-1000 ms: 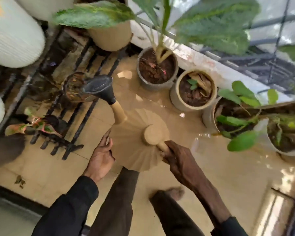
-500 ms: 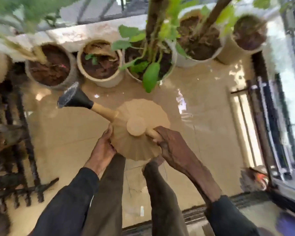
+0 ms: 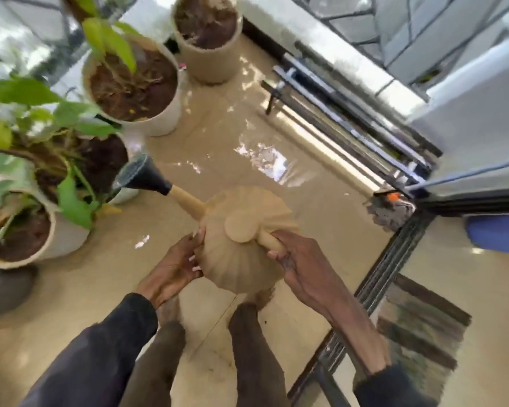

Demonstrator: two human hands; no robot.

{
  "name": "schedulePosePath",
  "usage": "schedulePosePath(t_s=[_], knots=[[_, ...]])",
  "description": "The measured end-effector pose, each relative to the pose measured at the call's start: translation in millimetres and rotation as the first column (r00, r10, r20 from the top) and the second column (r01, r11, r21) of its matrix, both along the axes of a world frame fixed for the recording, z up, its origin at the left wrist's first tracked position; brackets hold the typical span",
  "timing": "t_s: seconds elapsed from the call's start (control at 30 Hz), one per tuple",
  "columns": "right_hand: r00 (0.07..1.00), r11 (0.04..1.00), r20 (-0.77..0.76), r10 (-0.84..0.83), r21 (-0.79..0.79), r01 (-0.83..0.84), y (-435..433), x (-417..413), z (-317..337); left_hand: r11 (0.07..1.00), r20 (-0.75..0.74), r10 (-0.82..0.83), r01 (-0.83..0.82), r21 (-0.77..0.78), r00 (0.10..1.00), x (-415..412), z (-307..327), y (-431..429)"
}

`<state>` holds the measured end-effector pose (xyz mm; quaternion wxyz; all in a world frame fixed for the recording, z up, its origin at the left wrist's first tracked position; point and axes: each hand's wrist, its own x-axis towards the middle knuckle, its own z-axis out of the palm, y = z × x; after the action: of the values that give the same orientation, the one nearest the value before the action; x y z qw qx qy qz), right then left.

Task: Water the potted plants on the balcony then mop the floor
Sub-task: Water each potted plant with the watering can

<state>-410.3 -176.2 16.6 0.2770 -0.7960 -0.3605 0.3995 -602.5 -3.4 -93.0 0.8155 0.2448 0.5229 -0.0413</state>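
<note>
2 hands are on the watering can (image 3: 241, 239) at the centre of the frame, above the wet tan floor (image 3: 232, 136). Your right hand (image 3: 301, 264) has its fingers wrapped tight around the can's tan handle, just right of the round cap on top. Your left hand (image 3: 174, 267) lies flat against the ribbed side of the can, fingers slightly spread and pressed to the wall, steadying rather than gripping.

The can's spout runs up and left from the body and ends in a black rose head (image 3: 138, 176), which sits at the edge of the pot in the middle left of the frame (image 3: 100, 160), a pale pot crowded with green leaves. Whether water is leaving the head cannot be told through the blur.

3 more pots show: a beige one at the lower left (image 3: 50, 239) with dark soil, a wide white one in the upper left (image 3: 156, 124) with a thin leafy stem, and a tan one at the top centre (image 3: 209, 63) with bare soil. Water shines in patches on the floor right of the spout. Your 2 legs in dark trousers stand below the can, and a sliding door track (image 3: 388, 277) runs diagonally at the right.
</note>
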Motion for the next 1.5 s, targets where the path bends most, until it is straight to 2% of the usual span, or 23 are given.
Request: schedulePosePath(t_s=[0.17, 0.4, 0.53, 0.77, 0.87, 1.0, 1.1, 1.23, 1.3, 1.4, 1.5], knots=[[0.995, 0.995, -0.014, -0.095, -0.021, 0.095, -49, 59, -7, 0.985, 0.001, -0.175, 0.175, -0.001, 0.985, 79, -4, -26], [0.979, 0.978, 0.032, -0.201, -0.053, 0.202, -73, 137, -25, 0.978, 0.053, -0.199, 0.202, -0.06, 0.979, 176, -26, -38], [0.97, 0.968, 0.04, -0.238, -0.069, 0.241, -68, 180, -38, 0.968, 0.056, -0.208, 0.213, -0.131, 0.977, 226, -45, -26], [0.952, 0.95, 0.1, -0.29, -0.094, 0.299, -46, 255, -65, 0.938, 0.084, -0.299, 0.309, -0.158, 0.951, 315, -65, 8], [0.946, 0.95, 0.128, -0.298, -0.062, 0.307, -33, 287, -79, 0.931, 0.077, -0.329, 0.337, -0.139, 0.941, 352, -77, 21], [0.955, 0.95, 0.071, -0.287, -0.107, 0.293, -23, 343, -106, 0.935, 0.077, -0.321, 0.329, -0.132, 0.944, 402, -101, 31], [0.962, 0.962, 0.066, -0.266, -0.048, 0.269, -18, 384, -134, 0.945, 0.027, -0.31, 0.311, -0.098, 0.95, 438, -128, 39], [0.952, 0.953, 0.128, -0.279, -0.085, 0.291, -12, 436, -173, 0.959, 0.01, -0.274, 0.274, -0.069, 0.962, 490, -165, 42], [0.949, 0.954, 0.13, -0.286, -0.057, 0.295, -9, 459, -188, 0.964, 0.012, -0.264, 0.264, -0.028, 0.965, 516, -180, 42], [0.949, 0.949, 0.05, -0.311, -0.025, 0.313, 0, 494, -210, 0.969, 0.025, -0.241, 0.239, 0.066, 0.97, 553, -202, 48], [0.933, 0.938, 0.111, -0.343, -0.015, 0.347, 11, 521, -230, 0.966, 0.063, -0.23, 0.22, 0.134, 0.971, 585, -216, 53]])
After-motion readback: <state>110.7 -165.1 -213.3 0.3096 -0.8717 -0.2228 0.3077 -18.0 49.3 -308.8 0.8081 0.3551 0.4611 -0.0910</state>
